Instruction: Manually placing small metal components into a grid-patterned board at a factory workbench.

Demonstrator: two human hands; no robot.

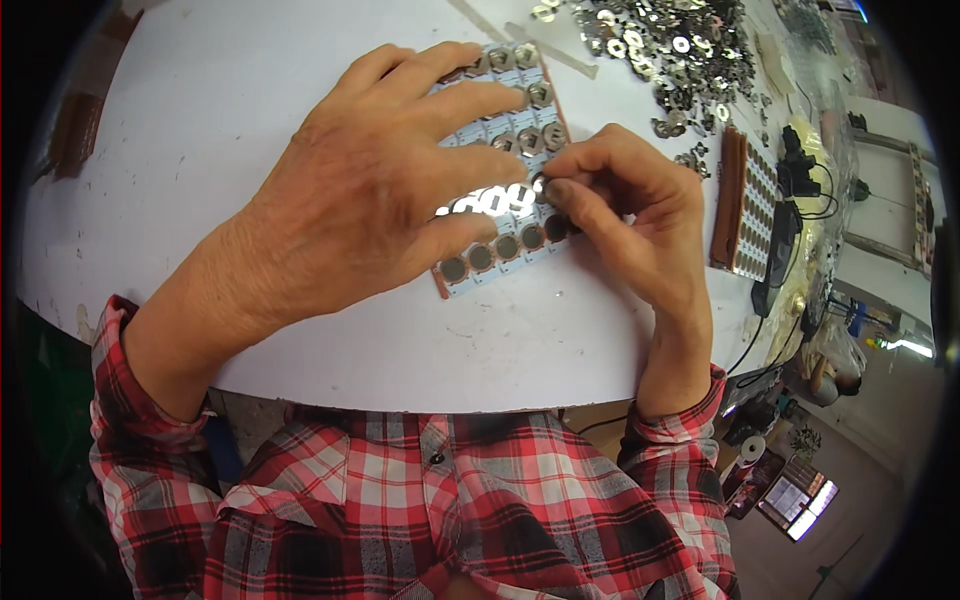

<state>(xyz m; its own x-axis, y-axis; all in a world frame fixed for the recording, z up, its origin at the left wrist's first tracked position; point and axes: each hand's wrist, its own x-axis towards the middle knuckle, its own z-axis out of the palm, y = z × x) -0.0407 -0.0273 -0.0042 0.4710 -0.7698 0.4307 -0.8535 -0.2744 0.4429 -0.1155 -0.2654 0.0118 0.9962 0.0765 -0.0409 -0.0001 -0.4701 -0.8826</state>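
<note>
A light-blue circuit board panel (556, 88) with brown edge strips lies on the white table. Shiny metal clips (527, 140) sit in rows on its upper part, while the row nearest me shows bare dark round pads (507, 247). My left hand (365, 180) is spread over the panel's left side, fingers apart and resting on it, hiding much of the rows. At the panel's right edge, the thumb and forefinger of my right hand (630, 205) pinch a small metal clip (541, 187), mostly covered by the fingertips.
Loose metal clips (690, 50) are heaped at the far right of the white table (210, 110). Nearer on the right stands a stack of similar panels (735, 205), beside black cables and plugs (795, 165). Another person (835, 370) is visible in the background at right.
</note>
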